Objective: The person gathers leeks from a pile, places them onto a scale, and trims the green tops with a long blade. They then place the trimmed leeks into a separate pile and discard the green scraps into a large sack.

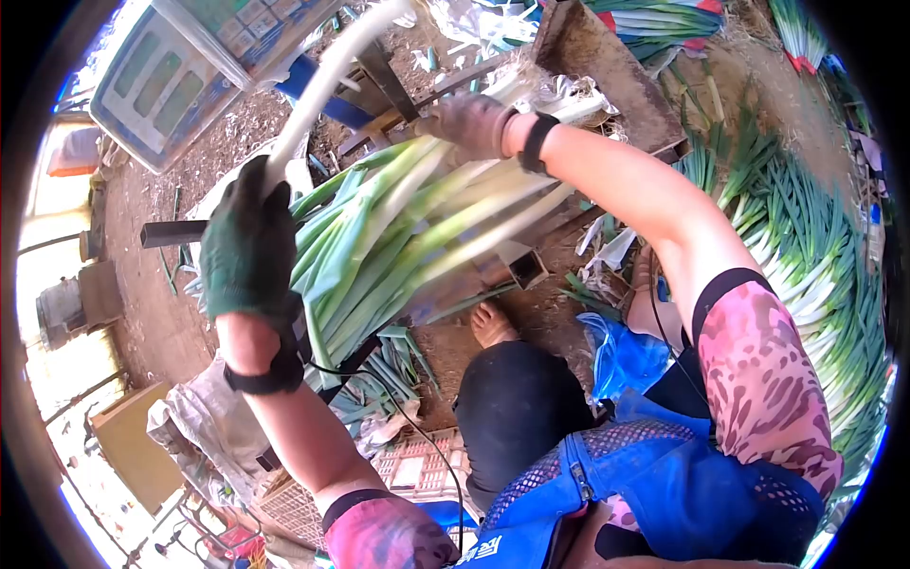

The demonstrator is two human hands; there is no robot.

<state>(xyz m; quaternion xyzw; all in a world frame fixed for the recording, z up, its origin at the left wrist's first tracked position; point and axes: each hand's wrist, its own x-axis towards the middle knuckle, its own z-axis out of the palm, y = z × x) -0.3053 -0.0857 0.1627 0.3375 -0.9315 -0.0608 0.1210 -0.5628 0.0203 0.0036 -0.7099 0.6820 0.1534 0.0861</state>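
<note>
My left hand [248,242], in a dark green glove, is closed around a long green onion [327,90]. The onion's pale stalk points up and away from the fist, slightly blurred. My right hand [469,125], in a greyish-brown glove, has its fingers curled above the white ends of other stalks. Whatever its fingers may hold is hidden. Between and below my hands lies a heap of green onions [379,237], with leaves toward the left and white stalks toward the right. A dark metal bar [175,233] sticks out beside my left wrist.
A rusty metal tray [616,71] stands beyond my right hand. A large pile of green onions [806,275] covers the ground at right, with tied bundles [654,24] farther back. A blue plastic bag [626,356], a crate [417,467] and a bare foot [493,324] are below the heap.
</note>
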